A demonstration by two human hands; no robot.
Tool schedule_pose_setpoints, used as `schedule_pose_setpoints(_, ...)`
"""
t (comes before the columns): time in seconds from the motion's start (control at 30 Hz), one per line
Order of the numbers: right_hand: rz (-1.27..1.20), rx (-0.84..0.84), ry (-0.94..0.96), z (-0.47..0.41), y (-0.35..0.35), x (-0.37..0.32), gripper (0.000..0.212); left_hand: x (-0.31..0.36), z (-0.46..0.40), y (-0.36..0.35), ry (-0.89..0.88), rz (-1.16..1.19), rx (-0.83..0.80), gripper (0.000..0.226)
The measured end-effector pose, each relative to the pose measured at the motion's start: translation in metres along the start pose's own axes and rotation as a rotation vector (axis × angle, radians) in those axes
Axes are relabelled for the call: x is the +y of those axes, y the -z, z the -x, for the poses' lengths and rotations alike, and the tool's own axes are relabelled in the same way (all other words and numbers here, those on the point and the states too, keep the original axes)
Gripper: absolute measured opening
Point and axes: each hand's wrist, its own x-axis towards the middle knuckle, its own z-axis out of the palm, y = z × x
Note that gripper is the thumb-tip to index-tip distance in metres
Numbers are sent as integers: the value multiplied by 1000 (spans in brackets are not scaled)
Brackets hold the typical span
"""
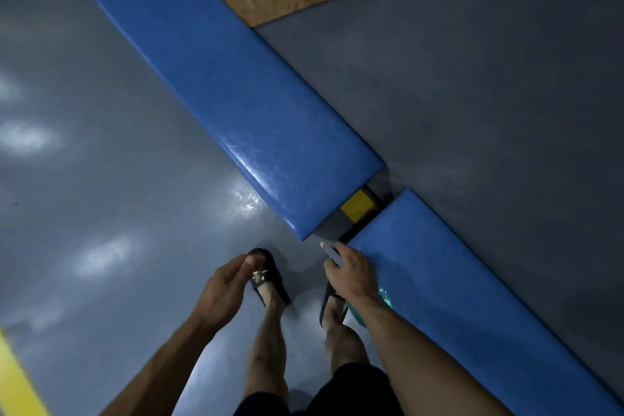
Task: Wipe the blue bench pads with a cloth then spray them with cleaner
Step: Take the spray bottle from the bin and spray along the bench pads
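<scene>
Grey gym floor [101, 179] is filling the frame's left. Left hand [226, 284], lower centre, is hanging loosely curled, holding nothing. Long blue pad [236, 91] is running diagonally through centre. Right hand [351, 273] is gripping a spray bottle [383, 297], fingers [332, 255] on the trigger, beside the near pad [456, 280], probably readying to spray.

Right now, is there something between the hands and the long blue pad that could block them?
Nothing visible blocks it. The long blue pad lies bare just ahead. The right hand, gripping a spray bottle, is at the near pad; only a gap with a yellow frame bar separates the pads. The left hand hangs over the floor.
</scene>
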Motion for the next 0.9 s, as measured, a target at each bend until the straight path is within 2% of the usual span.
schedule_pose_setpoints(0.07, 25, 16, -30, -3, 0, -4, 7, -6, -5, 8, 9, 8, -3, 40)
schedule_pose_setpoints(0.17, 39, 28, -74, -6, 3, -9, 13, -11, -9, 20, 17, 11, -29, 43)
schedule_pose_setpoints(0.3, -27, 57, -151, -22, 4, -12, 13, -15, -21, 40, 13, -31, -62, 33)
schedule_pose_setpoints(0.47, -93, 171, -286, -48, 16, -20, 20, -8, -43, 60, 2, -53, -94, 33)
schedule_pose_setpoints(0.63, -122, 240, -384, -59, 19, -22, 15, 3, -65, 74, -12, -71, -156, 31)
schedule_pose_setpoints(0.8, -214, 305, -447, -76, 24, -23, 39, 1, -90, 92, -16, -100, -193, 35)
schedule_pose_setpoints(0.9, -300, 411, -492, -86, 31, -27, 44, 3, -105, 104, -28, -112, -202, 41)
